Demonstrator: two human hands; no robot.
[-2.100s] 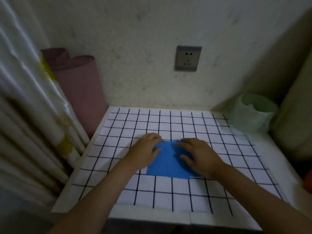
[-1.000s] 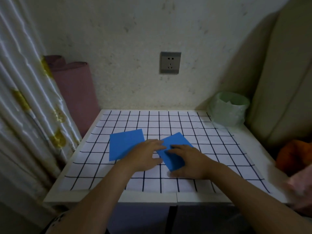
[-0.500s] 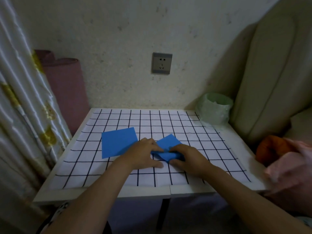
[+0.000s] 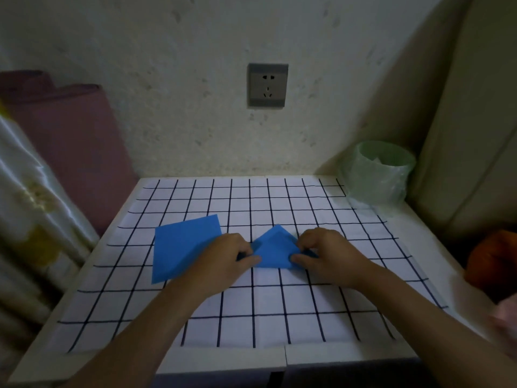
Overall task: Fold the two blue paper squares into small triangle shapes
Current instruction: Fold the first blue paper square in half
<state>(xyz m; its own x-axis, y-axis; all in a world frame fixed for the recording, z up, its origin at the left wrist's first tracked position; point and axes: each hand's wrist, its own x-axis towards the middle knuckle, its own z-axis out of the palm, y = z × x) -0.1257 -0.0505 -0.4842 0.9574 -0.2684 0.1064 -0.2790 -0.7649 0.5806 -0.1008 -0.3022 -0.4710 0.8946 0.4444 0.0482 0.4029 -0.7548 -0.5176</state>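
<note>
Desk (image 4: 279,317): white, black grid, against the wall.

Folded paper (image 4: 275,249): blue, triangle with its peak toward the wall, mid-desk between my hands.

Left hand (image 4: 223,259): fingers curled, thumb and fingertips pinching the folded paper's left corner against the desk; wrist overlaps the flat paper's near corner.

Right hand (image 4: 328,253): fingers curled, pinching the right corner likewise.

Flat paper (image 4: 181,247): blue square, unfolded, left of the folded one, slightly turned.

Bin (image 4: 377,175): green liner, far right corner.

Socket (image 4: 267,85): on wall.
</note>
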